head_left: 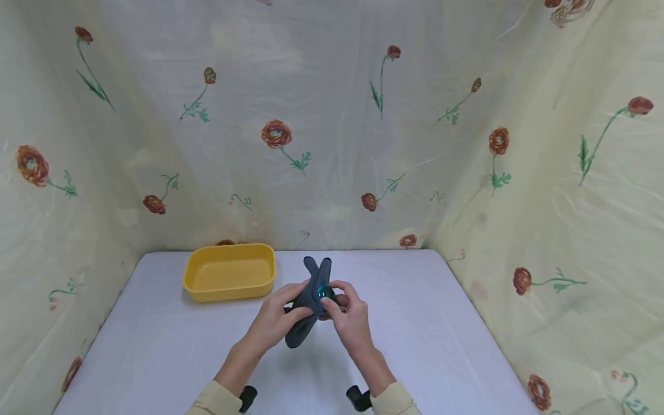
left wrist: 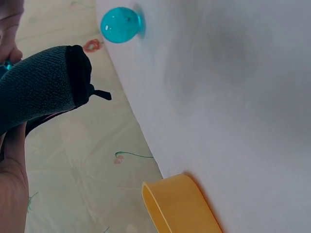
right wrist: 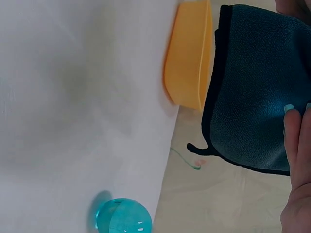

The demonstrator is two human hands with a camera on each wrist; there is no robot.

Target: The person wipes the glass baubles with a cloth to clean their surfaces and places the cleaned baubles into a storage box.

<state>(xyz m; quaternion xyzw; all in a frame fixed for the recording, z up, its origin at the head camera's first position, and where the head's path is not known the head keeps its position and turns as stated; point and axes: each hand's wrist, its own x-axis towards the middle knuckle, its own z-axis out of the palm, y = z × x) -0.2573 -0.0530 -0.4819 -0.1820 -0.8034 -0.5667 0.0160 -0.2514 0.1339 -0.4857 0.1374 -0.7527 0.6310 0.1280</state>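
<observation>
A dark teal cloth (head_left: 309,300) with black edging is held up over the table in the head view, its ends spread above and below the hands. My left hand (head_left: 280,314) grips it from the left, thumb across the front. At its right side my right hand (head_left: 354,317) pinches a shiny teal glassy piece (head_left: 324,292) against the cloth; its full shape is hidden. In the right wrist view, straight fingers (right wrist: 293,141) lie against the fabric. A clear turquoise ball (left wrist: 119,24) rests on the table beyond; I cannot make it out separately in the head view.
A yellow rectangular tub (head_left: 228,295) stands at the back left of the white-covered table (head_left: 415,346). Flower-printed curtains (head_left: 332,219) surround the back and both sides. Black wrist mounts (head_left: 358,397) show beside the sleeves.
</observation>
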